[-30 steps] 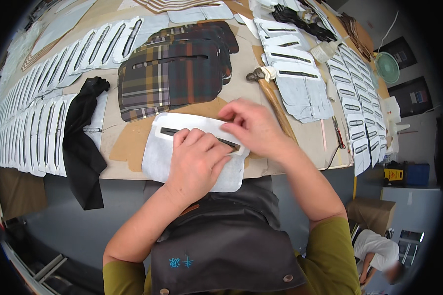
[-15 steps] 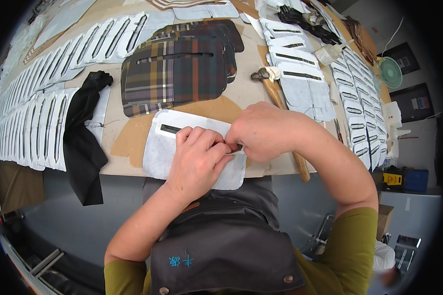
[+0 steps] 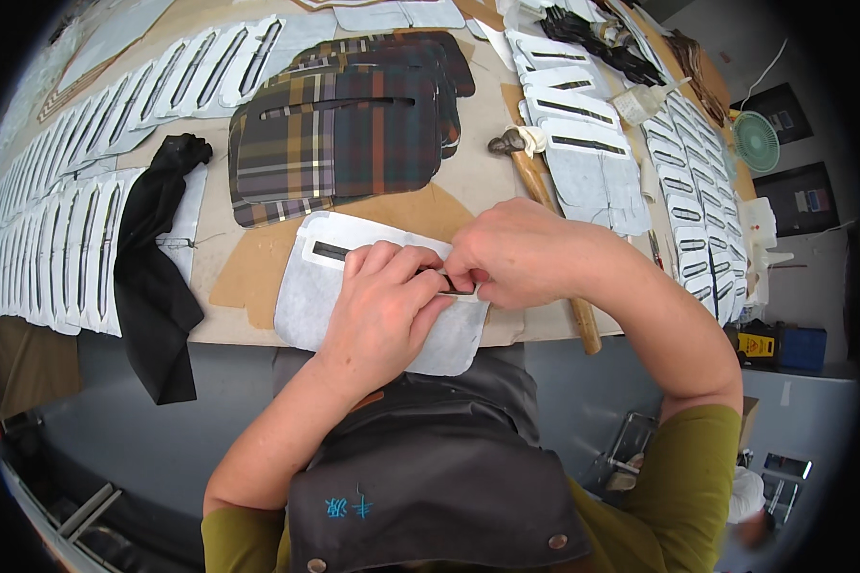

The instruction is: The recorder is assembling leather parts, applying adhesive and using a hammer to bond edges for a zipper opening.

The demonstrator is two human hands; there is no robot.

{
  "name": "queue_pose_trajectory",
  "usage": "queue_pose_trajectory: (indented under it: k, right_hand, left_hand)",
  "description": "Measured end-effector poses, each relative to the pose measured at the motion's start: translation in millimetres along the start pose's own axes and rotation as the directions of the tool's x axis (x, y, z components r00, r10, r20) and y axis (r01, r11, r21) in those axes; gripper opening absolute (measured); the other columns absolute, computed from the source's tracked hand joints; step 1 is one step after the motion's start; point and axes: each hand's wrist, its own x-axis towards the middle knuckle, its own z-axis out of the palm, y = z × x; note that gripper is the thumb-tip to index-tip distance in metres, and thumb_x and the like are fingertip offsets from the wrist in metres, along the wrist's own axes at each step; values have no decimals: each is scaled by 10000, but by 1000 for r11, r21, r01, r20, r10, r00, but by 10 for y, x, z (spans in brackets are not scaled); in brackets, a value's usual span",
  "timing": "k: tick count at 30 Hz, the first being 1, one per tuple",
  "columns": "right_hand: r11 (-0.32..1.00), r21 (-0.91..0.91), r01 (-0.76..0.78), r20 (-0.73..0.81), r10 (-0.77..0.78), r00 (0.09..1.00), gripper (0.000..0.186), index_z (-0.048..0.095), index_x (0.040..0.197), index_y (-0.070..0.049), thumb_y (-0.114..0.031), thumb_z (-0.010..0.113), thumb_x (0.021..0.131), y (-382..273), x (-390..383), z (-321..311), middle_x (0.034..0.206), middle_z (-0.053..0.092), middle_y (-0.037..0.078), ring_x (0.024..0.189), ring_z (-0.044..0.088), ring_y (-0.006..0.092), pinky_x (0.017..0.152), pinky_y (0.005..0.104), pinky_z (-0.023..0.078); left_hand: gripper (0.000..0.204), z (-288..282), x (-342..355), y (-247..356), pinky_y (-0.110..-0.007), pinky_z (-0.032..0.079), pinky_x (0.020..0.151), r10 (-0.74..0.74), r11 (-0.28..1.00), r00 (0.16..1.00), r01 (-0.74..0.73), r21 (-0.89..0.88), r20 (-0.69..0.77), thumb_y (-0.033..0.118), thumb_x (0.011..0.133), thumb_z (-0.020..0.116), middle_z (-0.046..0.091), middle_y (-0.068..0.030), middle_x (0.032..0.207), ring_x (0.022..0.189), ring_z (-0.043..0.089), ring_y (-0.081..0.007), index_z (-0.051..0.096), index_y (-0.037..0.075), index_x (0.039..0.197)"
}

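In front of me, at the table's near edge, lies a white-backed fabric panel [image 3: 301, 301] with rounded corners and a long dark slot [image 3: 330, 251] framed in white. My left hand [image 3: 380, 301] presses on it, its fingers bent over the middle of the slot and the thumb close to the fingertips. At the slot's right end, my right hand [image 3: 511, 253] is closed in a pinch on the slot's edge. A short stretch of dark opening shows between the two hands. The right fingertips are partly hidden.
Beyond the panel is a stack of plaid panels [image 3: 291, 158] on brown card [image 3: 244, 272]. A hammer [image 3: 583, 320] lies to the right, beside more white slotted panels [image 3: 592, 181]. Black cloth [image 3: 158, 277] hangs over the edge at left. A squeeze bottle [image 3: 640, 103] stands far right.
My right fingers have shifted slightly along the slot's right end, and more of the dark opening shows between my hands. The left hand stays nearly in place on the panel.
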Motion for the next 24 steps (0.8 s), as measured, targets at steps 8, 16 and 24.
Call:
queue_pose_trajectory:
  k: [8,16,24]
  right_hand:
    - [983,-4,185,-341,-175,923,54,709,850,-121,-101,721,802,184,-260,405,830,663,55,818,652,297,751,408,491]
    - [957,219,193,-664,1,748,262,740,1032,-129,-20,745,794,306,-536,820,992,658,46,897,651,251,812,383,498]
    - [939,232,254,-628,-55,776,423,614,1178,-85,74,640,787,12,-283,766,1003,674,78,997,641,306,926,434,475]
  left_hand:
    - [161,-7,2,21,-410,399,927,-83,996,995,81,28,53,137,808,799,662,-7,1100,1041,577,-252,717,109,944]
    - [204,-20,1,24,-408,397,917,-81,996,995,79,32,65,119,777,823,651,-4,1102,1027,575,-249,704,108,942]
    - [230,-14,4,19,-417,387,899,-54,998,998,53,35,40,100,767,827,607,-34,1082,1021,565,-258,691,100,952]
